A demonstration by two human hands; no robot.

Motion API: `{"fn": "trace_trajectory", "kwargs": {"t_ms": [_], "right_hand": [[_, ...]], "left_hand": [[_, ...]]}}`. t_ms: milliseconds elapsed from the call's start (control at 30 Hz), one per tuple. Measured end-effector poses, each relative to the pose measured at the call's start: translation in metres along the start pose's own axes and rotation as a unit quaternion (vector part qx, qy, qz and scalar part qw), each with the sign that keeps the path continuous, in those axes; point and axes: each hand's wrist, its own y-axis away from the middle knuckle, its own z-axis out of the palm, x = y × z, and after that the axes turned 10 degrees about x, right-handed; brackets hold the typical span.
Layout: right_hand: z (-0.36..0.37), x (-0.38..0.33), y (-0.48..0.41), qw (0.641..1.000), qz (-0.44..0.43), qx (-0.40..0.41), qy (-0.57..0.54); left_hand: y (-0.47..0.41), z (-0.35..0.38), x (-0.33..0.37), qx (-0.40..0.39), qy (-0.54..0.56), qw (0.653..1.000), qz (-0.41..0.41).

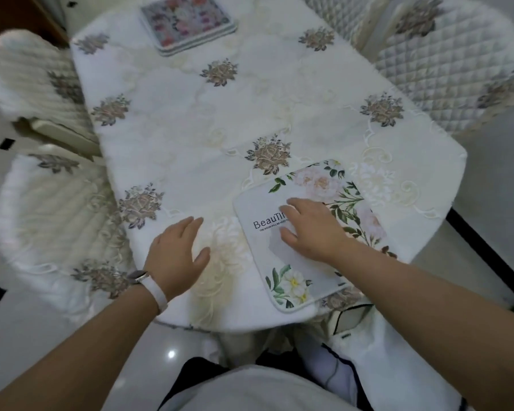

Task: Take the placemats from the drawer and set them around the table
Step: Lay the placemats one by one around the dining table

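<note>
A white placemat (pixel 333 185) with pink and white flowers and black lettering lies flat near the table's near right edge. My right hand (pixel 312 229) rests palm down on its middle, fingers spread. My left hand (pixel 178 250), with a white watch on the wrist, lies flat on the bare tablecloth just left of the placemat, not touching it. A stack of colourful floral placemats (pixel 187 22) sits at the far end of the table (pixel 190 129), which wears a white cloth with embroidered brown flowers.
Quilted white chairs stand around the table: two on the left (pixel 36 84) (pixel 57 221) and one at the far right (pixel 457 63). A chair seat with a white cover (pixel 398 351) is tucked in close on my right. The floor is pale tile.
</note>
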Motion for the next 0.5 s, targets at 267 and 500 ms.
{"fn": "trace_trajectory", "kwargs": {"t_ms": [267, 500], "right_hand": [[-0.024, -0.136, -0.042, 0.989, -0.142, 0.006, -0.038], [-0.032, -0.266, -0.061, 0.972, -0.236, 0.005, -0.012]], "left_hand": [[0.039, -0.085, -0.080, 0.057, -0.034, 0.996, 0.054], [0.117, -0.135, -0.175, 0.134, -0.048, 0.990, -0.016]]}}
